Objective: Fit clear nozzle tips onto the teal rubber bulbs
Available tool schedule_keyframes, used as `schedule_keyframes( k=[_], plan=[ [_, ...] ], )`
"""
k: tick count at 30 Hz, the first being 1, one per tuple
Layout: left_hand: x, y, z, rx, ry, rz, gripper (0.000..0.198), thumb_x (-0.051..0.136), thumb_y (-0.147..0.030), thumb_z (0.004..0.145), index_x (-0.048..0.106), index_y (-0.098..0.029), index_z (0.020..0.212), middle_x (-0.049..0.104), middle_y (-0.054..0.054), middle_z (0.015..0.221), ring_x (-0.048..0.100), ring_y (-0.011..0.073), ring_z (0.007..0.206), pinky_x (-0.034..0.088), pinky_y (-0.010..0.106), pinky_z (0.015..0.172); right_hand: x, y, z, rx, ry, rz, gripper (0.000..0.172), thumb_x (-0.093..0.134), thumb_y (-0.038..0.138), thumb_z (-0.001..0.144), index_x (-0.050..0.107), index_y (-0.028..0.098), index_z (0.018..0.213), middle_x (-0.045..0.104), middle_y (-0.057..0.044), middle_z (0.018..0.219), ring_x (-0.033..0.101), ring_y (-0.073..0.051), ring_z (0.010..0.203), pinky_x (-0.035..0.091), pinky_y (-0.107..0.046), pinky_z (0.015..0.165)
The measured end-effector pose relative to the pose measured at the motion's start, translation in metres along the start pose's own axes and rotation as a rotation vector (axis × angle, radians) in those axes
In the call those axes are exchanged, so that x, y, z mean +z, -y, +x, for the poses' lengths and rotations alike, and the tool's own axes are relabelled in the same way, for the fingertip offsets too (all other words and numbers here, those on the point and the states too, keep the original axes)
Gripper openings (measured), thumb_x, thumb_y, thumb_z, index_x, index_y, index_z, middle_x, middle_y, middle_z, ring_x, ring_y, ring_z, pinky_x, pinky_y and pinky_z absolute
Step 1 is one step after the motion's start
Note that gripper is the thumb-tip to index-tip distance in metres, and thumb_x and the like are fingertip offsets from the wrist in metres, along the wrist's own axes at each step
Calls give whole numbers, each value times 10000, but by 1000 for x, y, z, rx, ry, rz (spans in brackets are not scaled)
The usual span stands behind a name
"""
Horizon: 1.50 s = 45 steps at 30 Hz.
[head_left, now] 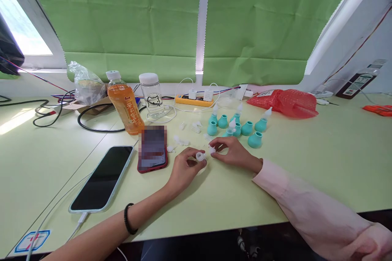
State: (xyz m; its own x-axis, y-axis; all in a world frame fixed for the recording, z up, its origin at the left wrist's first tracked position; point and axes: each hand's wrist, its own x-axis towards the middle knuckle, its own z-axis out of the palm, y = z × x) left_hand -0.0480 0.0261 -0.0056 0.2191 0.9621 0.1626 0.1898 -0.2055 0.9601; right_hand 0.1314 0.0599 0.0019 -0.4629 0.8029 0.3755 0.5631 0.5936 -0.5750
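My left hand [185, 169] pinches a small white plastic collar [200, 156] with a round hole, its opening turned toward me. Close by on the right, my right hand [231, 153] holds a small translucent white tip [212, 149] between thumb and fingers; its full shape is partly hidden. The two pieces are near each other but look apart. Behind my right hand stand several teal rubber bulbs [255, 140]. Some carry a pointed white nozzle [268, 112], others have open necks. Loose clear plastic pieces [181, 140] lie behind my left hand.
Left of my hands lie a red-cased phone [152, 149] and a larger phone [102, 179] on a cable. Behind stand an orange drink bottle [125, 104], a clear jar [152, 96] and a yellow power strip [194, 100]. A red bubble-wrap bag [288, 102] lies at back right.
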Motion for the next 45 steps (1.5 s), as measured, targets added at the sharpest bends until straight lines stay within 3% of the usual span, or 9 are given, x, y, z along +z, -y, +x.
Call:
schedule_keyframes(
  k=[9, 16, 22, 27, 30, 32, 35, 39, 45],
  plan=[
    [1, 0, 1, -25, 32, 3, 204, 572, -278, 670, 612, -129, 804, 587, 42, 775, 518, 137, 681, 430, 235, 608, -52, -4, 8, -72, -490, -669, 210, 472, 276, 722, 567, 161, 870, 592, -76, 879, 505, -215, 865, 406, -327, 717],
    [0, 2, 1, 49, 10, 69, 174, 575, -286, 666, 624, -158, 773, 527, 25, 747, 481, 119, 657, 412, 209, 552, -76, -29, 9, 372, -100, -970, 396, 445, 367, 694, 509, 188, 1041, 545, -111, 952, 444, -293, 881, 307, -405, 681],
    [0, 4, 1, 21, 5, 17, 217, 566, -242, 656, 591, -149, 851, 569, 44, 811, 503, 130, 689, 452, 233, 586, -63, -49, 8, 342, -52, -942, 296, 442, 350, 720, 547, 162, 923, 529, -129, 873, 420, -289, 870, 282, -397, 657],
    [0, 0, 1, -3, -9, -25, 174, 582, -209, 635, 572, -142, 796, 578, 38, 803, 527, 131, 696, 467, 252, 627, -74, -39, 10, 211, -427, -796, 192, 516, 354, 676, 523, 173, 738, 527, -87, 837, 470, -269, 821, 313, -432, 667],
    [0, -2, 1, 5, -15, -44, 163, 591, -214, 632, 566, -145, 778, 569, 23, 773, 523, 125, 691, 461, 244, 629, -76, -22, 7, -18, -803, -611, 205, 560, 340, 644, 447, 199, 742, 487, -103, 996, 460, -277, 938, 342, -445, 738],
    [0, -4, 0, 1, -4, -49, 181, 591, -244, 643, 574, -143, 792, 559, 20, 755, 512, 129, 696, 452, 233, 603, -67, -8, 3, -178, -885, -392, 223, 537, 311, 668, 375, 223, 792, 469, -109, 1058, 461, -257, 986, 379, -418, 757],
    [0, -8, -1, 1, 23, -68, 223, 563, -297, 682, 583, -133, 832, 542, 18, 736, 489, 118, 649, 429, 223, 569, -43, 11, -8, -297, -668, -108, 261, 485, 264, 701, 288, 236, 871, 515, -108, 1034, 520, -226, 933, 433, -386, 708],
    [-2, -12, -2, 29, 19, -128, 241, 546, -310, 707, 575, -125, 859, 521, 6, 707, 446, 94, 585, 396, 206, 547, -13, 26, -17, -366, -274, -151, 298, 505, 193, 681, 343, 224, 929, 565, -60, 870, 550, -187, 827, 442, -320, 667],
    [-5, -14, -5, 37, 182, -149, 192, 521, -313, 731, 567, -141, 802, 470, -22, 625, 398, 78, 537, 335, 189, 505, -4, 23, -17, -300, -180, -237, 222, 499, 203, 632, 430, 200, 842, 546, -27, 722, 531, -159, 675, 412, -272, 578]
  ],
)
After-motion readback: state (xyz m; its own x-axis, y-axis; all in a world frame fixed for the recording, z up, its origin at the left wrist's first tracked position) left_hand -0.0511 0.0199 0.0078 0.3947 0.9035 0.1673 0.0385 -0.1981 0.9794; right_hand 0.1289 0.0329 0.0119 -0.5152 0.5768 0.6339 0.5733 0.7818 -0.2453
